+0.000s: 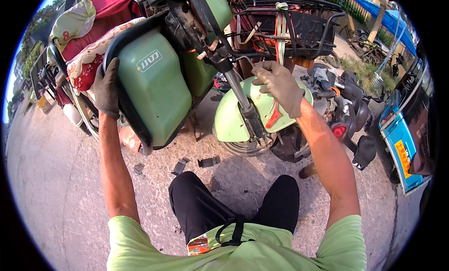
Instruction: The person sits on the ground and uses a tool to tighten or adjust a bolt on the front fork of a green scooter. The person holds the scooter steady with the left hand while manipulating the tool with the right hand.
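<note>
My left hand (pixel 105 88), in a dark glove, grips the black edge (pixel 121 114) of a pale green front panel (pixel 156 93) on a vehicle at upper left. My right hand (pixel 278 86), also gloved, holds a thin bent metal tool (pixel 245 60) beside the upper part of a front fork (pixel 238 88). Below it are a green mudguard (pixel 229 119) with a red mark and part of a wheel (pixel 245 149). A black wire basket (pixel 311 30) sits just above my right hand, with pale straps hanging from it.
Small black parts (pixel 208 162) lie on the concrete ground (pixel 65 177) before my knees. A dark scooter (pixel 351 116) stands at right, beside a blue vehicle (pixel 402 144). Patterned cloth (pixel 86 69) covers seats at upper left. A blue tarp (pixel 379 13) hangs in the background.
</note>
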`<state>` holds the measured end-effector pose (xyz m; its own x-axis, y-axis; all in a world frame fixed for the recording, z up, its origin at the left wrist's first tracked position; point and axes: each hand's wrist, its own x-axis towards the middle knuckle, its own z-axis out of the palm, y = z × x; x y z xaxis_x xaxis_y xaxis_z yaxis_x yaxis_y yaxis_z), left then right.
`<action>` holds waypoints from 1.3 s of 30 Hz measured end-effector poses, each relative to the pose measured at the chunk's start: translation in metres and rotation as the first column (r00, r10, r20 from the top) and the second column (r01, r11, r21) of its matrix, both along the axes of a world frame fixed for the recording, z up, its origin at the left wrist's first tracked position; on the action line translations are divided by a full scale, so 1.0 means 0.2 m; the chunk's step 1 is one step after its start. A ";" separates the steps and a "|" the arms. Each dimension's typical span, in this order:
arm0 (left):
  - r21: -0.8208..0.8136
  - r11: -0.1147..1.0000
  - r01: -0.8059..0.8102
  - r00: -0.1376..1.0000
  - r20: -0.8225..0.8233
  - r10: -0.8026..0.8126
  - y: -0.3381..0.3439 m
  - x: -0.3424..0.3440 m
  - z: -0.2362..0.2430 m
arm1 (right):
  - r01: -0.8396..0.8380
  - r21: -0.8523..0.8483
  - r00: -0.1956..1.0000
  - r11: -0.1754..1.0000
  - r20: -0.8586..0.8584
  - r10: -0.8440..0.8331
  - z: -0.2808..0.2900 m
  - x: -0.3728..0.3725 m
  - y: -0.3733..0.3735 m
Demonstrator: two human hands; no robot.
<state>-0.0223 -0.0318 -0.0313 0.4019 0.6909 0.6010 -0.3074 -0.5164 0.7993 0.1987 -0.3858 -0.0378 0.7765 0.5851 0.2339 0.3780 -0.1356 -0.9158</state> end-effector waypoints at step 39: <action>-0.004 0.998 -0.065 0.997 -0.048 0.065 -0.04 0.00 0.00 | 0.353 -0.112 0.579 0.929 0.806 -0.122 -0.32 0.38 0.22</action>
<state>-0.0230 -0.0401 -0.0304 0.3841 0.7199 0.5781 -0.2349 -0.5293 0.8153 0.2738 -0.3417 -0.1013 0.4837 0.5303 0.6963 0.8444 -0.4922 -0.2117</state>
